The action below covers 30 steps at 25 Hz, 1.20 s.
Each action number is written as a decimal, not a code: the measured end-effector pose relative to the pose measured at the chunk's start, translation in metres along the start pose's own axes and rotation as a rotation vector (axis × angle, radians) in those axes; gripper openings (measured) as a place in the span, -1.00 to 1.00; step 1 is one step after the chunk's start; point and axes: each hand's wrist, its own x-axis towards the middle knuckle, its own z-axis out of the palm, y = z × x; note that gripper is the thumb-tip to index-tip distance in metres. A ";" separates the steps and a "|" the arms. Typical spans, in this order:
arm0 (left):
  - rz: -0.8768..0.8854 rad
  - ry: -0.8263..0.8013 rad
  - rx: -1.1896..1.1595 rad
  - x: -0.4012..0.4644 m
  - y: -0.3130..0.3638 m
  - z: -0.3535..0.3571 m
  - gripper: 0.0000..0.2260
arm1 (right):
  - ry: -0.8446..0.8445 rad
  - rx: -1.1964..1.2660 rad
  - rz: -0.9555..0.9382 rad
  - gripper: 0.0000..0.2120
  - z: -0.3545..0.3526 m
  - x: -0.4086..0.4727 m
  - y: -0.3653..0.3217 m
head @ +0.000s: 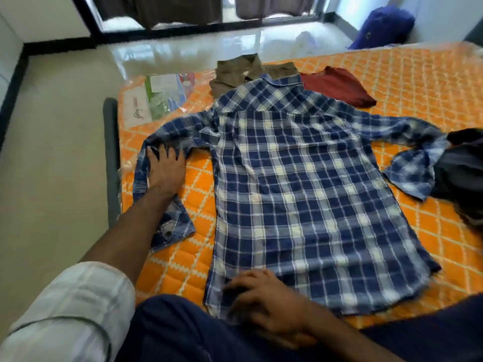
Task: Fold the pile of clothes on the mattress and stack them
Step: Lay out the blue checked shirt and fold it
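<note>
1. The blue plaid shirt point(300, 194) is spread out flat, back side up, on the orange mattress point(418, 82), pretty much dead centre of it
2. The left hand point(166, 171) is out at the shirt's left sleeve, fingers spread and pressing on the sleeve where it bends, palm down, not grabbing anything
3. The right hand point(264, 301) sits on the hem at the near end, fingers loosely flat on the fabric (looks like pressing, not pinching)
4. The shirt's long axis runs away from the person: collar at the far end, hem at the near end. Both sleeves stick out sideways and then bend back toward the near side
5. The left cuff lies close to the mattress's left edge, with the floor just past it
6. The right cuff touches a dark pile of clothes point(462, 176) at the right edge of the view
7. Past the collar there's an olive garment point(235, 74) partly under it, and a red garment point(337, 86) just beside
8. Bare orange mattress shows between the body and each sleeve, and far right
</note>
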 end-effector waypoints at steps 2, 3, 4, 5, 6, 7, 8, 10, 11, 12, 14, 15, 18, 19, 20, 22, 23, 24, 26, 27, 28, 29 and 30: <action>0.083 -0.032 0.208 -0.024 0.013 -0.020 -0.63 | 0.131 0.271 0.097 -0.77 -0.013 -0.028 0.006; 0.126 -0.023 0.251 -0.040 0.023 -0.032 -0.67 | 0.212 0.323 0.163 -0.80 -0.020 -0.046 0.015; 0.164 0.006 0.216 -0.053 0.033 -0.040 -0.66 | 0.276 0.309 0.230 -0.81 -0.026 -0.067 0.030; 0.184 0.020 0.091 -0.062 0.042 -0.045 -0.63 | 0.324 0.249 0.300 -0.82 -0.032 -0.089 0.049; 0.181 -0.049 -0.085 -0.074 0.051 -0.053 -0.56 | 0.364 0.157 0.387 -0.81 -0.040 -0.113 0.073; 0.166 -0.245 -0.297 -0.086 0.059 -0.060 -0.45 | 0.403 0.040 0.508 -0.78 -0.050 -0.137 0.099; 0.145 -0.503 -0.466 -0.096 0.064 -0.064 -0.34 | 0.445 -0.088 0.662 -0.72 -0.062 -0.157 0.122; 0.046 -0.892 -0.493 -0.136 0.080 -0.079 -0.35 | 0.507 -0.240 0.982 -0.56 -0.087 -0.201 0.156; -0.001 -1.001 -0.428 -0.157 0.086 -0.081 -0.42 | 0.520 -0.204 1.102 -0.46 -0.097 -0.217 0.168; -0.017 -1.070 -0.369 -0.175 0.094 -0.080 -0.48 | 0.526 -0.093 1.177 -0.35 -0.104 -0.232 0.182; -0.007 -1.135 -0.378 -0.204 0.108 -0.072 -0.52 | 0.499 0.226 1.203 -0.18 -0.113 -0.250 0.205; -0.042 -1.098 -0.431 -0.216 0.110 -0.068 -0.55 | 0.480 0.358 1.170 -0.21 -0.115 -0.255 0.212; -0.263 -0.762 -0.665 -0.243 0.106 -0.054 -0.66 | 0.515 0.660 1.050 -0.55 -0.116 -0.261 0.217; -0.345 -0.660 -0.748 -0.251 0.106 -0.053 -0.66 | 0.543 0.737 1.033 -0.64 -0.115 -0.263 0.216; -0.432 -0.573 -0.850 -0.258 0.106 -0.052 -0.63 | 0.572 0.803 1.019 -0.71 -0.114 -0.267 0.213; -0.567 -0.455 -1.008 -0.272 0.110 -0.054 -0.60 | 0.616 0.869 1.020 -0.82 -0.109 -0.274 0.208; -0.587 -0.441 -1.016 -0.278 0.115 -0.056 -0.61 | 0.616 0.866 1.031 -0.85 -0.105 -0.278 0.206; -0.564 -0.457 -0.957 -0.285 0.119 -0.059 -0.62 | 0.595 0.846 1.061 -0.86 -0.102 -0.282 0.205; -0.474 -0.534 -0.747 -0.293 0.127 -0.062 -0.65 | 0.528 0.799 1.137 -0.84 -0.098 -0.288 0.211; -0.424 -0.561 -0.653 -0.297 0.129 -0.063 -0.65 | 0.480 0.776 1.168 -0.83 -0.097 -0.290 0.213; -0.378 -0.580 -0.590 -0.298 0.127 -0.064 -0.64 | 0.438 0.743 1.190 -0.83 -0.098 -0.290 0.212; -0.344 -0.603 -0.555 -0.299 0.123 -0.062 -0.63 | 0.402 0.705 1.211 -0.84 -0.099 -0.288 0.214; -0.328 -0.637 -0.530 -0.299 0.119 -0.060 -0.61 | 0.374 0.671 1.220 -0.84 -0.102 -0.289 0.209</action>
